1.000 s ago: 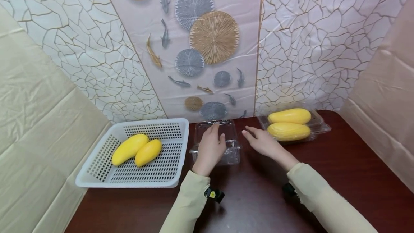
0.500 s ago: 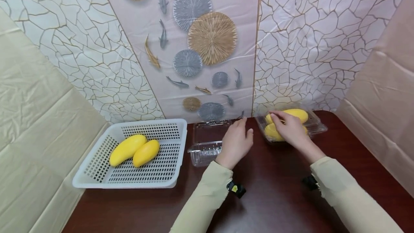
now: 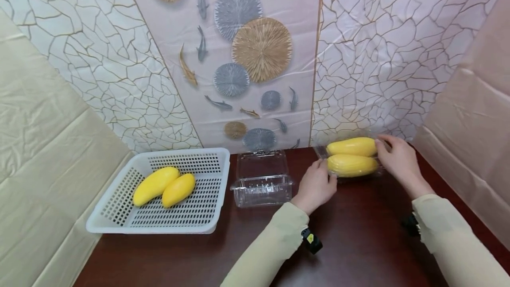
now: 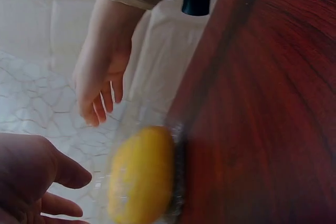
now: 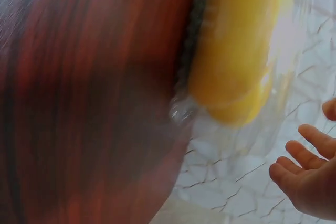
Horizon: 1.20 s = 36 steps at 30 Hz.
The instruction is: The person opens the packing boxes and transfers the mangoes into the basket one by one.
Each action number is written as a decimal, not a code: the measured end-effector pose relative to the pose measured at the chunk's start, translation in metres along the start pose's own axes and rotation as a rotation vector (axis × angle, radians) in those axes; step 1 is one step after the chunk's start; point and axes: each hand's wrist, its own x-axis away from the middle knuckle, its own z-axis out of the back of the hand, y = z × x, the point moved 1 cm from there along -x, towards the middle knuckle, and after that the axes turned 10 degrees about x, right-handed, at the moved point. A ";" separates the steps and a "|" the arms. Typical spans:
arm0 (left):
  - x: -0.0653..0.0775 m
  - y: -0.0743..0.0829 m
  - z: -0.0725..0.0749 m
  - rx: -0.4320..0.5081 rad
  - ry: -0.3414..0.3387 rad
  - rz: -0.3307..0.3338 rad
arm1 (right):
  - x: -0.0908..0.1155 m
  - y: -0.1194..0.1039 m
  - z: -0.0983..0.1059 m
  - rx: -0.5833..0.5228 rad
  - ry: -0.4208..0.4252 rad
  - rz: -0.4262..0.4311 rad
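Observation:
Two yellow mangoes lie side by side in a clear plastic clamshell box at the back right. Clear plastic shows over and around them in the right wrist view. My left hand is at the box's left end, fingertips right at its edge in the head view. In the left wrist view its thumb and fingers are apart, with nothing between them. My right hand is at the opposite end, overlapping the mango tips in the head view. Its fingers look loosely spread in the right wrist view.
A second clear clamshell box stands open left of my left hand. Farther left, a white slotted basket holds two more mangoes. Patterned cloth hangs behind the dark red table.
Both hands have moved right. The left went from over the open box to the left end of the mango box; the right passed over the mangoes to the right end.

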 end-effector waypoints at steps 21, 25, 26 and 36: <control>0.007 -0.010 -0.023 -0.031 -0.049 0.063 | 0.022 0.029 0.003 0.097 -0.204 -0.035; 0.017 -0.012 -0.021 -0.014 -0.068 0.049 | 0.037 0.027 0.005 0.121 -0.172 -0.008; 0.020 -0.013 -0.019 -0.009 -0.074 0.043 | 0.041 0.026 0.005 0.124 -0.169 -0.006; 0.049 -0.016 -0.012 -0.033 -0.104 -0.027 | 0.067 0.018 0.009 0.148 -0.153 0.006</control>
